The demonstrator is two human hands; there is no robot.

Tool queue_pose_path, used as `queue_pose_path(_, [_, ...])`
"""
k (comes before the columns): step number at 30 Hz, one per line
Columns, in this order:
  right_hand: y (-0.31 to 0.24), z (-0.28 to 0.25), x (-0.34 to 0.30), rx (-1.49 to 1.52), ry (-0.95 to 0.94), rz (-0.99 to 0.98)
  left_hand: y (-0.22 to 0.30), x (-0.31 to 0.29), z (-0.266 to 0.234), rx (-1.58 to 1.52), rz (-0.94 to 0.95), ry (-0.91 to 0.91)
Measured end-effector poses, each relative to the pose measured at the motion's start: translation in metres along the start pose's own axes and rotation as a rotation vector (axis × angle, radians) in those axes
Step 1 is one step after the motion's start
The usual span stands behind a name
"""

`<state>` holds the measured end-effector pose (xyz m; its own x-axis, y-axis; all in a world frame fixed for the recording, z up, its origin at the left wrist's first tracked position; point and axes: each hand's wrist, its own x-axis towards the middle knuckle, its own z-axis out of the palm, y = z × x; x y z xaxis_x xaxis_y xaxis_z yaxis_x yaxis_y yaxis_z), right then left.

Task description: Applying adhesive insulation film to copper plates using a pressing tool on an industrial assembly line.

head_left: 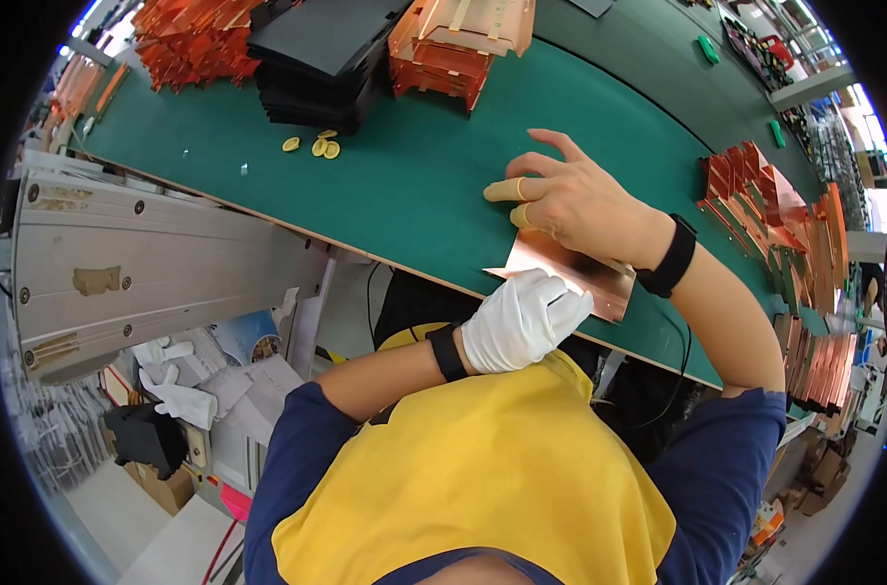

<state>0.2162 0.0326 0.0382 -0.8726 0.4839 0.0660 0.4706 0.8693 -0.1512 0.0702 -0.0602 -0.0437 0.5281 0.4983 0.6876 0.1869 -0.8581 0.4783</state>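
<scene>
A shiny copper sheet [604, 285] lies at the near edge of the green table, partly covered by both hands. My left hand [526, 322], in a white glove, is closed with its curled fingers at the sheet's near left edge, gripping it there. Over the sheet's far side is my right hand [570, 195], bare but for yellow finger cots on two fingers. Its fingers are stretched out and apart, with nothing seen in them; the thumb is hidden. Each wrist wears a black band.
Several yellow finger cots [319, 147] lie beyond the table's left part. Behind them stand black panels [316, 44], bent copper parts [195, 44] and a stack of copper trays [453, 54]. More copper parts [770, 210] sit at right. A grey metal frame [160, 268] borders the left.
</scene>
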Motion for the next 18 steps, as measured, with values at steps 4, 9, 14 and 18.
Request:
queue_pose_path(4, [-0.003, 0.006, -0.005, -0.096, 0.070, -0.088, 0.002, 0.001, 0.004, -0.071, -0.084, 0.005])
queue_pose_path(9, [-0.015, 0.005, -0.029, -0.274, 0.115, -0.028, 0.002, 0.004, -0.001, -0.017, -0.029, -0.049])
queue_pose_path(14, [-0.060, -0.040, -0.145, -0.046, 0.559, 0.601, 0.004, 0.017, -0.012, 0.012, 0.009, -0.132])
queue_pose_path(18, [-0.152, -0.042, -0.310, 0.633, 1.189, 1.022, 0.007, 0.020, -0.016, 0.079, -0.007, -0.180])
